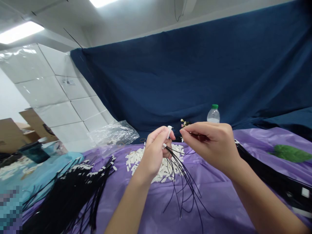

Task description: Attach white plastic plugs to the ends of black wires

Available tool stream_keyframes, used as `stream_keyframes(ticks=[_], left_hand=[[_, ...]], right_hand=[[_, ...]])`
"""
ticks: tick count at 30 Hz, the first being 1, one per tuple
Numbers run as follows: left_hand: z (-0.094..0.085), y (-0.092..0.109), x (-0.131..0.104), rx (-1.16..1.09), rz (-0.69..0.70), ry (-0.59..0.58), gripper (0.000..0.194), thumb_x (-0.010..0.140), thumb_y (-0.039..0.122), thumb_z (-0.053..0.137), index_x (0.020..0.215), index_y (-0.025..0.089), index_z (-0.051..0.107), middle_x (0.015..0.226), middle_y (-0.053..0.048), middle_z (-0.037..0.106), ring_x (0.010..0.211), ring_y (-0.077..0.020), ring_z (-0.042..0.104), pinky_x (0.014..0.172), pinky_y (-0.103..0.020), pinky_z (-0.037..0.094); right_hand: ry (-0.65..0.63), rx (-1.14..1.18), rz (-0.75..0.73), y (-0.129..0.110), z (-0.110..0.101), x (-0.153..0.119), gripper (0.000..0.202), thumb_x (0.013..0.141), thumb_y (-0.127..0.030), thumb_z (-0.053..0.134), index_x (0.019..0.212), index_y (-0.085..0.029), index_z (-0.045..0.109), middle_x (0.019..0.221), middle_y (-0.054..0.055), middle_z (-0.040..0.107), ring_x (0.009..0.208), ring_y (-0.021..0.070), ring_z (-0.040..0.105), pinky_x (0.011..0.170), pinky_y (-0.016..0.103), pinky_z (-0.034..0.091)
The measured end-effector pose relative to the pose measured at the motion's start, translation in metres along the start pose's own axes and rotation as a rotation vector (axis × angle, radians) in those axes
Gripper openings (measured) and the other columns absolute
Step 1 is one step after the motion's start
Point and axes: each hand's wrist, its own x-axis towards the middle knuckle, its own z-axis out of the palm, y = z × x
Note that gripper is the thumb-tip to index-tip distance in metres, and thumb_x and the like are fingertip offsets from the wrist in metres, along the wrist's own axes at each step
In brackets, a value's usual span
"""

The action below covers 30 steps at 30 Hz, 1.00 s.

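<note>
Hands apart from each other, I have the left hand [154,152] clamped on a white plastic tag [169,131] and loose black cords [186,177]; the right hand's [212,143] fingertips meet, on what I can't tell. White-tipped cords [63,198] bundled left on the purple-covered desk [136,211] look done; the heaped tags [134,158] beyond seem unfitted.
</note>
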Motion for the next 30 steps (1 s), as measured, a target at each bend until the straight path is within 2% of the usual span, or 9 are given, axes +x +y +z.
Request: stream_keyframes(ticks=[7, 16, 30], left_hand=[[0.0005, 0.0041, -0.0024, 0.022, -0.039, -0.015, 0.031, 0.089, 0.041, 0.048, 0.069, 0.016, 0.050, 0.050, 0.006, 0.028, 0.042, -0.0045, 0.025, 0.045, -0.018, 0.030], [0.0001, 0.0057, -0.0050, -0.002, -0.042, -0.009, 0.032, 0.088, 0.040, 0.050, 0.067, 0.016, 0.051, 0.050, 0.005, 0.034, 0.042, -0.0046, 0.031, 0.045, -0.017, 0.031], [-0.0022, 0.0073, -0.0066, 0.112, -0.011, -0.079, 0.037, 0.089, 0.044, 0.051, 0.065, 0.015, 0.051, 0.053, 0.003, 0.036, 0.047, -0.0065, 0.036, 0.046, -0.018, 0.032]], right_hand=[[0.153, -0.041, -0.168, 0.0004, 0.0025, -0.0006, 0.014, 0.080, -0.010, 0.061, 0.071, -0.018, 0.066, 0.054, -0.004, 0.054, 0.048, 0.0056, 0.044, 0.049, 0.020, 0.036], [0.154, -0.216, -0.367, 0.0046, -0.0024, -0.0041, 0.011, 0.079, -0.009, 0.064, 0.073, -0.017, 0.068, 0.059, -0.004, 0.059, 0.047, 0.0054, 0.046, 0.049, 0.022, 0.036], [0.118, -0.194, -0.313, 0.0019, -0.0020, -0.0064, 0.008, 0.081, -0.012, 0.064, 0.077, -0.017, 0.070, 0.058, -0.003, 0.056, 0.048, 0.0059, 0.043, 0.050, 0.022, 0.036]])
